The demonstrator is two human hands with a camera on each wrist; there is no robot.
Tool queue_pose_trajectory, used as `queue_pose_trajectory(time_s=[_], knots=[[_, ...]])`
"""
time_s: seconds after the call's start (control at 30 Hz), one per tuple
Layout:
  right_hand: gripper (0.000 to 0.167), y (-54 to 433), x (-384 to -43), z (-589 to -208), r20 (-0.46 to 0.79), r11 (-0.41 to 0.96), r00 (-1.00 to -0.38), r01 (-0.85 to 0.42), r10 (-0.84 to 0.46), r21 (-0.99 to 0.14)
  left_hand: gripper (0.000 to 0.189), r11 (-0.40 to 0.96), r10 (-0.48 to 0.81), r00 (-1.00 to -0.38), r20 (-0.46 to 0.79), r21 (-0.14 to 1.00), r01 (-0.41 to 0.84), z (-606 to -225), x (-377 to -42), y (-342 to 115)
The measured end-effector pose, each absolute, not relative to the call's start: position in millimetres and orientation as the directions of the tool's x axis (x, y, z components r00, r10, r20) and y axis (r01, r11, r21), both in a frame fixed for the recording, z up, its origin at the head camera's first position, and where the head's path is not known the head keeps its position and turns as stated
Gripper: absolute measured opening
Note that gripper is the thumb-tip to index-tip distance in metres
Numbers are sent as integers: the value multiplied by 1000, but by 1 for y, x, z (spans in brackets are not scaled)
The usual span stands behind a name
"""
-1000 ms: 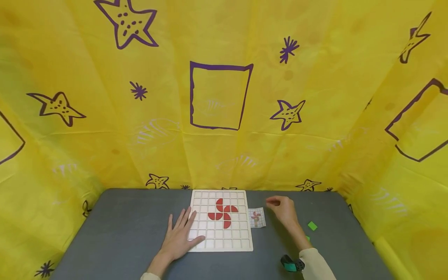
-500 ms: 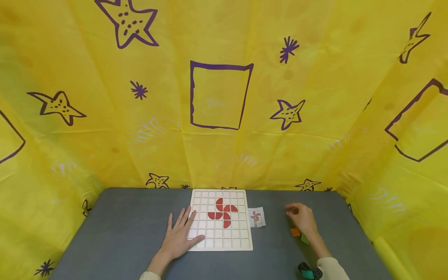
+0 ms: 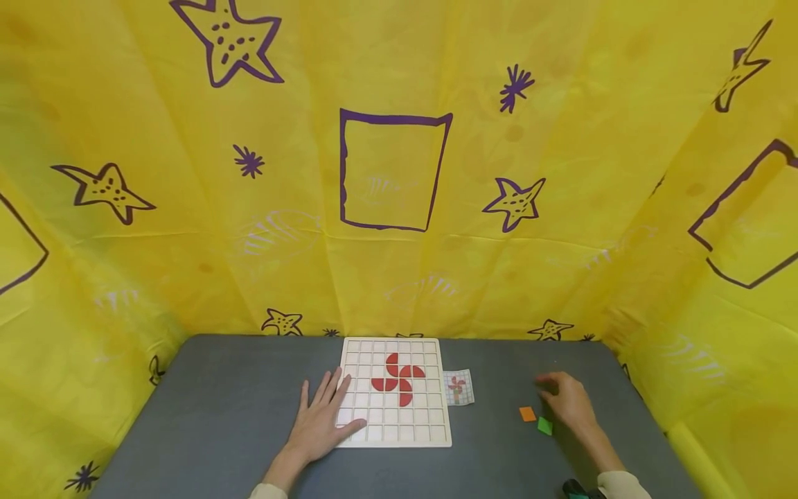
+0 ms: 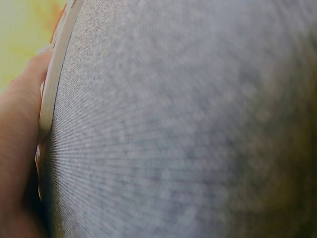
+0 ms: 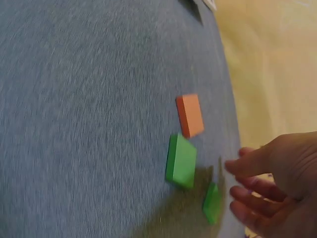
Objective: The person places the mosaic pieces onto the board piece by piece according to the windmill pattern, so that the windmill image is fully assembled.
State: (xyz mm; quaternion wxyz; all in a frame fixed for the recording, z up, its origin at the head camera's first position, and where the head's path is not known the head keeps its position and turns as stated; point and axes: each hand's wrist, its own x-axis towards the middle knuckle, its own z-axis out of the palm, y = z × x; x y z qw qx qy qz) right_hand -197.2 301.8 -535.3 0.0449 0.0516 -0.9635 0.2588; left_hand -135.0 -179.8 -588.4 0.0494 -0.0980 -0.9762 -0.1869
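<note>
My left hand (image 3: 318, 423) lies flat with spread fingers on the left edge of a white gridded board (image 3: 430, 423). Red quarter-circle pieces (image 3: 405, 399) form a pinwheel on that board. My right hand (image 3: 569, 400) hovers over the table's right part, fingers loosely bent and nothing visible between them. Just left of it lie an orange square tile (image 3: 527, 414) and a green square tile (image 3: 545, 426). A second green tile (image 5: 211, 204) appears beside the right fingertips in the right wrist view; the hand hides it in the head view.
A small card (image 3: 458, 387) printed with a red pinwheel on a grid sits against the board's right edge. The grey table (image 3: 218, 416) is enclosed by yellow cloth (image 3: 386, 291) with purple drawings at the back and sides.
My right hand has moved right, away from the card and over the tiles. The orange tile has come into view, while one green tile is now covered. The left hand stays put.
</note>
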Motion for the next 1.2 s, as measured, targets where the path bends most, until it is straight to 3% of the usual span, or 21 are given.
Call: queue_pose_trajectory(time_s=[0.33, 0.53, 0.7, 1.0, 1.2], knots=[[34, 323, -191, -539, 28, 888, -989, -142, -144, -437, 92, 908, 169, -976, 137, 364, 209, -589, -135, -179], [28, 325, -190, -540, 42, 904, -991, -134, -128, -406, 91, 903, 175, -972, 156, 367, 221, -590, -135, -179], [25, 328, -192, -540, 36, 893, -993, -117, -113, -435, 92, 900, 173, -974, 147, 378, 217, -589, -134, -178], [19, 330, -198, -527, -133, 849, -988, 1, -82, -528, 92, 908, 159, -977, 142, 366, 201, -588, -136, -179], [14, 329, -192, -522, -152, 793, -987, 47, -58, -607, 91, 897, 166, -975, 150, 387, 212, -588, -134, -178]])
